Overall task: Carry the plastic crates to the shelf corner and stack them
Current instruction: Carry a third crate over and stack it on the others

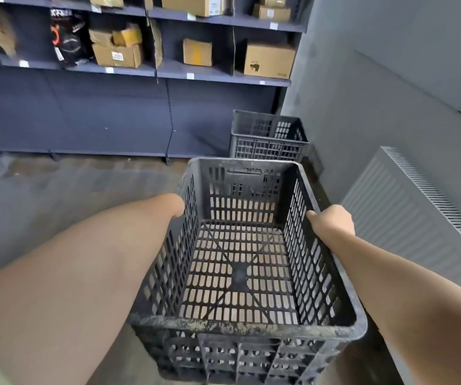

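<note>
Both hands hold a slotted black plastic crate (240, 262) by its rims.

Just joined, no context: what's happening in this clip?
A person is carrying an empty black plastic crate with both hands: the right hand grips the right rim, and the left hand is on the left wall, mostly hidden behind it. Ahead, a stack of crates already sits in the corner beside the shelf. The carried crate isn't stacked yet.

A grey floor (57, 195) carries a blue shelf (218, 75) along the far wall and a black crate (268, 137) in the far right corner. Cardboard boxes (268, 61) sit on the shelf.
</note>
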